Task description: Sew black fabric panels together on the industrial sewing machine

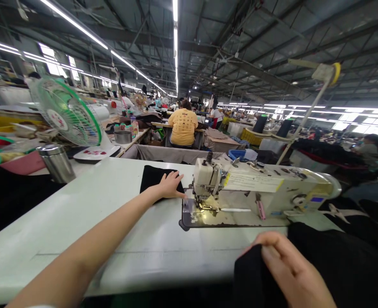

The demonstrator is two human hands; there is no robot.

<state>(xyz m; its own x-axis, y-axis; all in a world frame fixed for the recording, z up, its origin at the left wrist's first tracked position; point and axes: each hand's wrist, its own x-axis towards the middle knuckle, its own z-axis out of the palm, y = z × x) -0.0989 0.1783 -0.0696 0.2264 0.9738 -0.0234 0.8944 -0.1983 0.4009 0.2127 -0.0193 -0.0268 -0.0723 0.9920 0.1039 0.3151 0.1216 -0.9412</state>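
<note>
My left hand [171, 185] lies flat with fingers spread on a small black fabric piece [153, 176] on the white sewing table [105, 222], just left of the sewing machine's [256, 184] needle head. My right hand [290, 267] is at the near edge, its fingers pinched on black fabric [333, 265] that spills over the table's right side.
A green fan [67, 112] and a steel flask [57, 163] stand at the table's far left. Dark cloth lies at the left edge. A person in a yellow shirt [184, 126] sits at a bench ahead, with more workers and tables beyond.
</note>
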